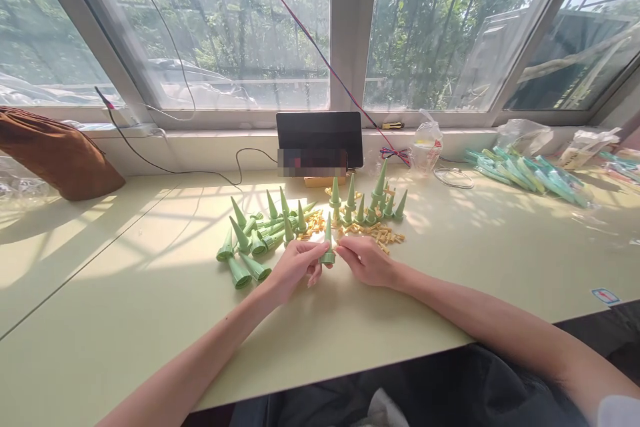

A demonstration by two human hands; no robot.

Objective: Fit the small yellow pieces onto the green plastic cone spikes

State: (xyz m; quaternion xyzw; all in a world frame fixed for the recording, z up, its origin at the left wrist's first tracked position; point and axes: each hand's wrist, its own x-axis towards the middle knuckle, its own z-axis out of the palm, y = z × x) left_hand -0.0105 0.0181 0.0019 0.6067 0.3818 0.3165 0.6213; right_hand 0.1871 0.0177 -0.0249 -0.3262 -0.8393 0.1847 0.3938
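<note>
Left hand (294, 265) pinches a green cone (328, 233) — right hand (369, 261) just beside it

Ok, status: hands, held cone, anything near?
Left hand pinching green cone, tip up. Right hand close beside it, grip unclear. Yellow pieces just beyond.

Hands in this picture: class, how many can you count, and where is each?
2: the left hand holds a green cone; the right hand is just right of it.
</note>
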